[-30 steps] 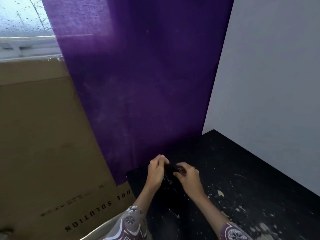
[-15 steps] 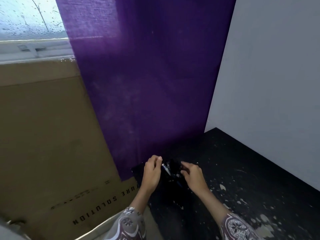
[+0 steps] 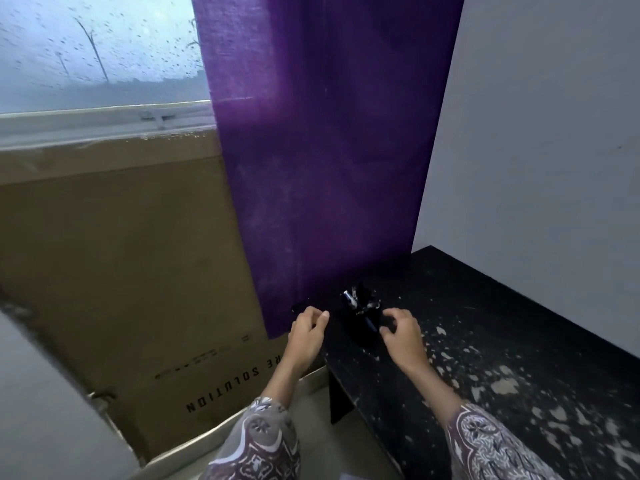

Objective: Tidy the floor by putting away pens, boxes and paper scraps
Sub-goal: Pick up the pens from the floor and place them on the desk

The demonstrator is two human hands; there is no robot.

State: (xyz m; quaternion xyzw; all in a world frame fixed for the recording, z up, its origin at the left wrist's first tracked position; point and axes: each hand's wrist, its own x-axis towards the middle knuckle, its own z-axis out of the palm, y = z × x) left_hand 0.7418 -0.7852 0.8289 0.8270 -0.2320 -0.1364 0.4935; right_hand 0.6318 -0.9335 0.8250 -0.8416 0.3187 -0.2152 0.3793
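A black pen holder [image 3: 360,323] stands on the black table [image 3: 519,323] near its left back corner, in front of the purple curtain. Pens [image 3: 350,298] stick out of its top, one with a white and blue end. My left hand [image 3: 307,329] hovers just left of the holder, fingers loosely curled, holding nothing. My right hand [image 3: 403,336] is just right of it, fingers also loosely curled and empty. Neither hand touches the holder.
A purple curtain [image 3: 322,150] hangs behind the table. A large cardboard box [image 3: 121,254] leans against the window wall on the left. A white wall [image 3: 554,133] borders the table on the right. The tabletop is scuffed with pale flakes [image 3: 502,386].
Both hands were at the pen holder and the pens; now they have let go and drawn apart and back. The holder stands free.
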